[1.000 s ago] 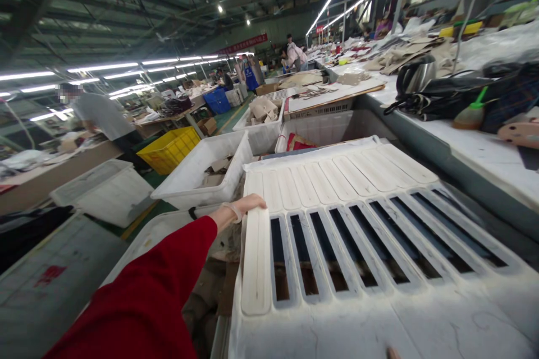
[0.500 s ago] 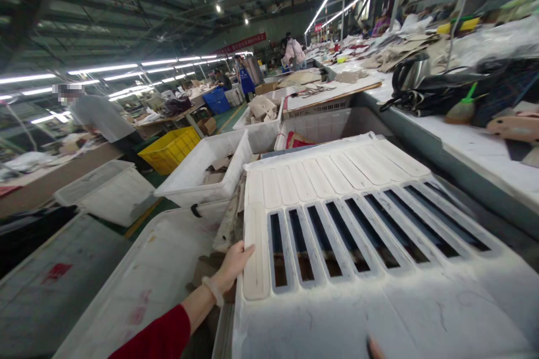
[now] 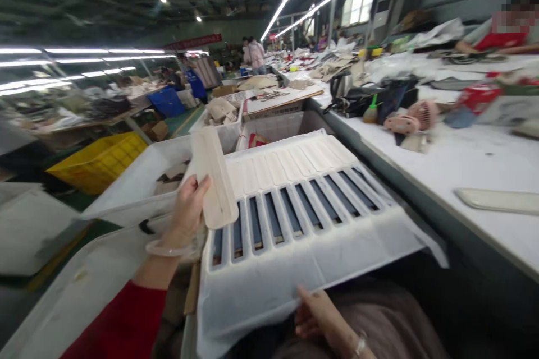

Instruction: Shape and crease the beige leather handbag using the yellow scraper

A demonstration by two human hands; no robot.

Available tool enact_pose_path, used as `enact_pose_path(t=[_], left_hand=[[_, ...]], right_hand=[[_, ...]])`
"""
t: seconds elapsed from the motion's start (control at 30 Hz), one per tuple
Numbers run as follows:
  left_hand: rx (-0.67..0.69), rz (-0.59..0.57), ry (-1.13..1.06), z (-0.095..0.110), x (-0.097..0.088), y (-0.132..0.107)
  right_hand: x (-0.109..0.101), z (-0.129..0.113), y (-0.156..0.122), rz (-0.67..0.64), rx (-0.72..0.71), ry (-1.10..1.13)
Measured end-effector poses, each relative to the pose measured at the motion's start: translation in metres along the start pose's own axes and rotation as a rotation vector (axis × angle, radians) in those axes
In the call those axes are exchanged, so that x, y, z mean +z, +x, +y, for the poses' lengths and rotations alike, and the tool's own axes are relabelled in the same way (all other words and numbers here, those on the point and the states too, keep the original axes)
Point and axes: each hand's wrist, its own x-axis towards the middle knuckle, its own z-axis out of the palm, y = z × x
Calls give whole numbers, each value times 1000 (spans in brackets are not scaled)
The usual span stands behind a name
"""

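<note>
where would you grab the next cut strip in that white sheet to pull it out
Probably at the near end of the leftmost remaining strip, coming from the left edge of the sheet. The emptied slots beside it leave room for fingers under its long side, and it lies flat with its length running away. The left hand has its grip on a freed strip at its lower end the same way.

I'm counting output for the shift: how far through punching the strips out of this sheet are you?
About half. Done: the near row of the white sheet shows open slots where strips came out. In hand: the left hand holds one freed strip lifted off the sheet, while the right hand grips the sheet's near edge. Left: the far row of strips sits uncut in the sheet.
</note>
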Motion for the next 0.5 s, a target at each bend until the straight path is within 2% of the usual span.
enact_pose_path(t=[0.07, 0.13, 0.17, 0.2, 0.23, 0.27, 0.3, 0.33, 0.43, 0.5], left_hand=[[154, -90, 124, -2, 44, -22], [216, -214, 227, -8, 89, -56], [226, -285, 255, -10, 110, -75], [232, -360, 267, -12, 132, -96], [243, -437, 267, -12, 152, -118], [263, -508, 261, -11, 172, -140], [301, -578, 253, -10, 190, -162], [350, -652, 239, -7, 208, -184], [554, -944, 116, 6, 253, -246], [679, -1160, -27, 19, 275, -280]], right_hand=[[-16, -20, -25, 56, -111, -33], [-45, -46, -62, 194, -292, -13], [-62, -59, -86, 274, -422, -13], [-81, -71, -111, 409, -654, -118], [-99, -80, -137, 571, -788, -204], [-116, -87, -162, 703, -833, -219], [-131, -92, -186, 760, -864, -195], [-144, -93, -206, 782, -888, -144], [-169, -88, -250, 729, -949, 26], [-181, -79, -269, 811, -980, 108]])
